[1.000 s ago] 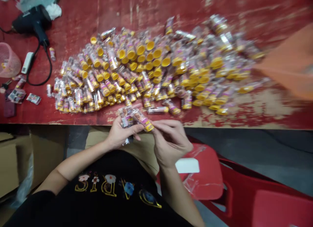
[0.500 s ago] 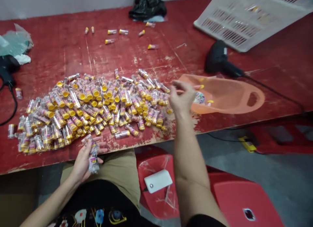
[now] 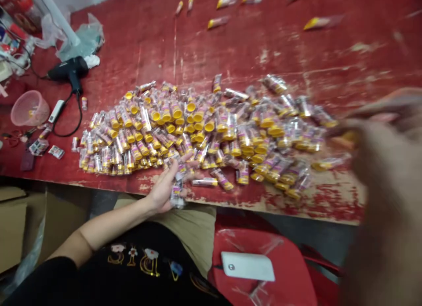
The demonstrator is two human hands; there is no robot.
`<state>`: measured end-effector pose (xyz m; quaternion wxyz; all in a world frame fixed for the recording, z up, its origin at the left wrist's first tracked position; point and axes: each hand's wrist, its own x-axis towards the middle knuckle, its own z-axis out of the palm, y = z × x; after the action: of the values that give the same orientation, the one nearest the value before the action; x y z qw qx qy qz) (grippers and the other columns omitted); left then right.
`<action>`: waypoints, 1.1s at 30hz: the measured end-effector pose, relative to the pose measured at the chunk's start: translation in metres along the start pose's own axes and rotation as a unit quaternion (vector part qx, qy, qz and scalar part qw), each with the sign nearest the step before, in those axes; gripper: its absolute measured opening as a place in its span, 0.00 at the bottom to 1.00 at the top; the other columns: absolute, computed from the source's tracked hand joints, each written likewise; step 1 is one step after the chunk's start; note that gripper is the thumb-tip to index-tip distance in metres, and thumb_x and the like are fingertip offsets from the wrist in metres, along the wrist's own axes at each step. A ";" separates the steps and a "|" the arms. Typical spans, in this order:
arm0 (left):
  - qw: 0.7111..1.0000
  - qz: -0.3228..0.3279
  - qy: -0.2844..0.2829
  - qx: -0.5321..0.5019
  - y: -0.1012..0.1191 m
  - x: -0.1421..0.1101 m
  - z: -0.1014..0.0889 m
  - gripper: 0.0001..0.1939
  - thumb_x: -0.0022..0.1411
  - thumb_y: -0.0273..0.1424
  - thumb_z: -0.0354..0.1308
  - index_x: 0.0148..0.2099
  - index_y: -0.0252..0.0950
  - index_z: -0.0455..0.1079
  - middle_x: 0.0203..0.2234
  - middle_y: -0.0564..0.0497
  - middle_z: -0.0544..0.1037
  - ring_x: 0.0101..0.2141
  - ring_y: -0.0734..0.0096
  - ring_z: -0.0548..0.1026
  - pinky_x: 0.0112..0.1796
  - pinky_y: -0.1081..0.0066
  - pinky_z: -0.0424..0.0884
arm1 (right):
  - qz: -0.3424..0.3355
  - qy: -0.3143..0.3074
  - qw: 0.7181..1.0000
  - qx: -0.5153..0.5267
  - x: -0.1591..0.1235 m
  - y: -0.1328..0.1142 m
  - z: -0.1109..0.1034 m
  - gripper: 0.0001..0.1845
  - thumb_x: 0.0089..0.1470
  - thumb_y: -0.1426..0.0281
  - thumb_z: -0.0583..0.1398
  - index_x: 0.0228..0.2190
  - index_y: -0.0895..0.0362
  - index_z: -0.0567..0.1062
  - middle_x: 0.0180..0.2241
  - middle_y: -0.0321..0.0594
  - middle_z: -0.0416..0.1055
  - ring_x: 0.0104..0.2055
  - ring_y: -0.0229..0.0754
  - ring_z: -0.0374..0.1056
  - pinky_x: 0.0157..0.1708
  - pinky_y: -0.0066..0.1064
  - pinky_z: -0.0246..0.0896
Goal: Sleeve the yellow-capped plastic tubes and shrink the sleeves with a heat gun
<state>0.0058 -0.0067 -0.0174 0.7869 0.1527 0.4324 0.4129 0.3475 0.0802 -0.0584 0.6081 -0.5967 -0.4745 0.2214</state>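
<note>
At lower centre, the left hand (image 3: pixel 163 189) loosely holds printed plastic sleeves (image 3: pixel 177 191) beside yellow-ended tubes (image 3: pixel 244 136); at right, the blurred right hand's (image 3: pixel 382 152) grip cannot be told.

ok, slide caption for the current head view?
Left hand holds printed wrappers by a pile of yellow-ended tubes; right hand blurred at right.

Two hands (image 3: pixel 165 189), one heat gun (image 3: pixel 70 68), one pink basket (image 3: pixel 41 111), tubes (image 3: pixel 199 136) too many to count.

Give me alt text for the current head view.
The left hand holds printed plastic wrappers beside a heap of yellow-ended tubes on a red table. The right hand, at far right, is blurred; its grip is unclear.
</note>
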 end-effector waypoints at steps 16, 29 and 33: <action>0.980 0.098 0.159 -0.066 -0.008 -0.029 -0.041 0.28 0.39 0.43 0.82 0.34 0.31 0.75 0.28 0.55 0.78 0.20 0.87 0.67 0.18 0.82 0.59 | 0.135 -0.217 0.957 0.136 -0.200 -0.093 0.161 0.24 0.58 0.47 0.65 0.32 0.57 0.77 0.22 0.31 0.66 0.21 0.31 0.57 0.21 0.24 0.56; 0.991 0.043 0.094 -0.083 -0.003 -0.043 -0.044 0.30 0.39 0.43 0.83 0.36 0.31 0.73 0.29 0.55 0.79 0.22 0.83 0.73 0.20 0.81 0.66 | -0.142 -0.166 0.974 -0.063 -0.242 -0.119 0.119 0.20 0.57 0.72 0.70 0.51 0.52 0.76 0.41 0.41 0.78 0.41 0.42 0.77 0.44 0.33 0.75; 0.994 0.072 0.070 -0.036 -0.008 -0.047 -0.042 0.32 0.38 0.44 0.83 0.38 0.31 0.74 0.30 0.55 0.80 0.20 0.82 0.72 0.19 0.79 0.67 | -0.235 -0.127 0.958 -0.107 -0.238 -0.128 0.117 0.24 0.58 0.75 0.68 0.56 0.50 0.78 0.44 0.44 0.79 0.46 0.44 0.77 0.48 0.36 0.75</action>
<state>-0.0377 -0.0536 -0.0203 0.7281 0.1259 0.4589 0.4933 0.1033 -0.0824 -0.0322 0.5104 -0.4970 -0.6955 0.0940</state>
